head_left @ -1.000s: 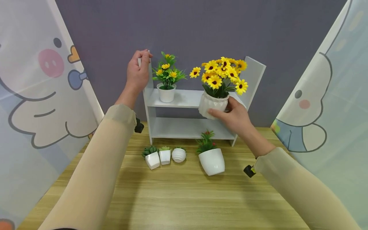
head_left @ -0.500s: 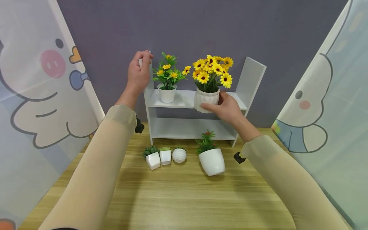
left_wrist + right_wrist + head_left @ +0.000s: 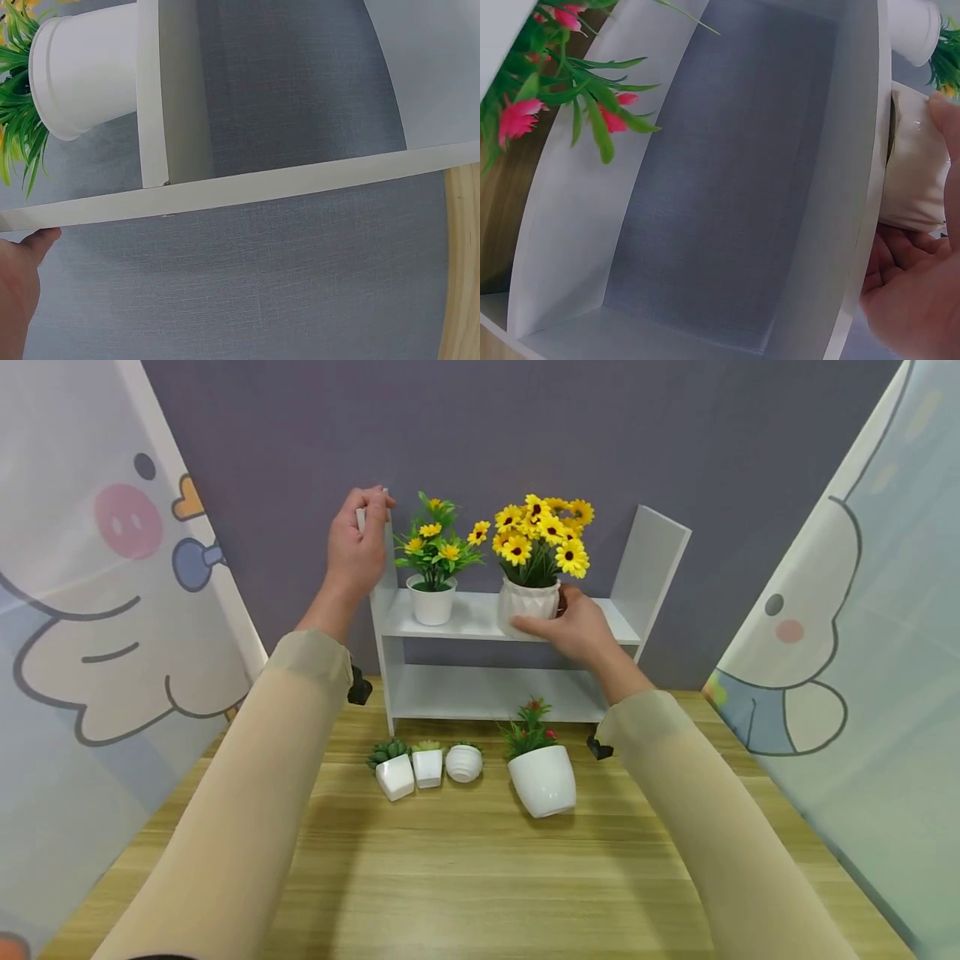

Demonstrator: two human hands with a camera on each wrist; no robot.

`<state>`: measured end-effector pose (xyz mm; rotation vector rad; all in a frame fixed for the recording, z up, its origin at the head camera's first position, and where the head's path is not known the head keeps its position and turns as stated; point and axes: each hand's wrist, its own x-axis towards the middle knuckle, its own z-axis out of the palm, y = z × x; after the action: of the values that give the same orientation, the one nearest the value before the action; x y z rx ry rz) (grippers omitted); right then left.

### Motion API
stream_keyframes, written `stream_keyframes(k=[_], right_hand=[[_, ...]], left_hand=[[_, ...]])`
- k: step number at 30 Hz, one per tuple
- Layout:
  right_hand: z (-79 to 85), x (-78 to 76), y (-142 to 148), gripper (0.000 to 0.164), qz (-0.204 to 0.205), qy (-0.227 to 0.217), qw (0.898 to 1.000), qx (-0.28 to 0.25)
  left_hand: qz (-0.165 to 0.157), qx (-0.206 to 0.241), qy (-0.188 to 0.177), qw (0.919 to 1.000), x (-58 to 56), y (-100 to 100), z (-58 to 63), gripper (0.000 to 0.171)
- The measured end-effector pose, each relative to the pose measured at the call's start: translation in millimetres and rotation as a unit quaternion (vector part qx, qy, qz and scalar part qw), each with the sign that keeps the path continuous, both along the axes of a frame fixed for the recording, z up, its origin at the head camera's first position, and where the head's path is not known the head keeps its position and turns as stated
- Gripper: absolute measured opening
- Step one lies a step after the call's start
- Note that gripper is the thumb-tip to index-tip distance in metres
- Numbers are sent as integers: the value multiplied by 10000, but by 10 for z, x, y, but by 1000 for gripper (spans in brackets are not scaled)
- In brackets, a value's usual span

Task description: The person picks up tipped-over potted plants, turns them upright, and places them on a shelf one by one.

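My right hand (image 3: 581, 625) grips a white fluted pot (image 3: 529, 603) of yellow sunflowers (image 3: 536, 539), thumb on its front. The pot is at the upper board of a small white shelf (image 3: 480, 614); in the right wrist view its base (image 3: 895, 161) lies very close to that board, and I cannot tell whether it rests fully. At the shelf's upper left, my left hand (image 3: 358, 539) holds the top of the side panel; the left wrist view catches part of this hand (image 3: 16, 289) against the panel (image 3: 225, 193). Beside the panel, a white pot (image 3: 432, 603) of yellow-flowered greenery stands upright.
On the wooden table (image 3: 450, 877) before the shelf lie a dark green succulent pot (image 3: 395, 777), a square succulent pot (image 3: 427, 768), a round ribbed pot (image 3: 464, 763) and a larger tilted white pot (image 3: 543, 782) with red flowers. A grey wall (image 3: 480, 427) rises behind.
My right hand has carried the sunflower pot leftward and in to the upper board, beside the other flower pot. My left hand has kept its hold on the side panel.
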<state>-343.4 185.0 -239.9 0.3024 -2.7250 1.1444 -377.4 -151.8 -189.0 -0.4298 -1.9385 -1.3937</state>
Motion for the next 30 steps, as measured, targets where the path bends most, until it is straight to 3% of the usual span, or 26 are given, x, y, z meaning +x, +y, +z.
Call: stream_keyframes(k=[13,24,30], right_hand=[[-39,-133,-168,104,-20,114,9992,-379],[-72,-178,-313,105,-498,195,9975,-459],[-93,-184,-310,102,-538,169,9972,-484]], left_hand=[[-3,52,-55,10000,-18,-25,-11,32],[-53,118,28,9999,-39,-17,-5,26],[-59,131,-9,9999,-34,4,-7,25]])
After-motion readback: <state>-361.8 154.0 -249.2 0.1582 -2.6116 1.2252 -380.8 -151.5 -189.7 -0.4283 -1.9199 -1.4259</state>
